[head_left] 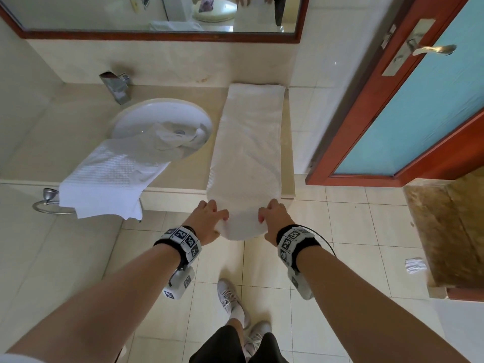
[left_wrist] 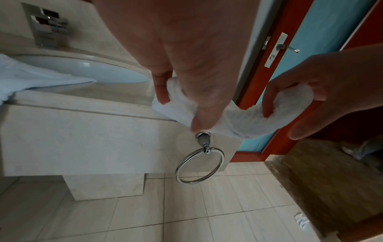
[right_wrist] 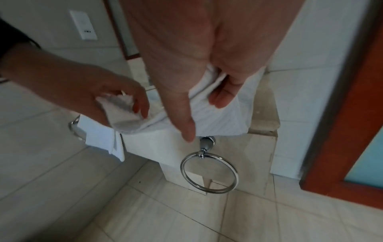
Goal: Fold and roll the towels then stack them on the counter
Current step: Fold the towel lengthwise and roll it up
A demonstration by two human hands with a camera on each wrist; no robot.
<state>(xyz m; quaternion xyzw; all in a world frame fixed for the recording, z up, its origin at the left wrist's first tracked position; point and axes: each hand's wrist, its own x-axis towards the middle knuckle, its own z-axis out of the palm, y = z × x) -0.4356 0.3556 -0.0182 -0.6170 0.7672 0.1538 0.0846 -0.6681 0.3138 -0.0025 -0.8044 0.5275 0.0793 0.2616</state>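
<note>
My left hand and right hand each pinch the folded white towel's near end, overhanging the counter right of the sink

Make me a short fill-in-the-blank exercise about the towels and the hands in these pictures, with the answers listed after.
1. Both hands, left hand and right hand, grip the near end of the folded ____.
2. The folded towel lies on the counter to the right of the ____.
3. The second towel drapes partly into the sink and hangs over the counter's ____ edge.

Answers: towel; sink; front
</note>
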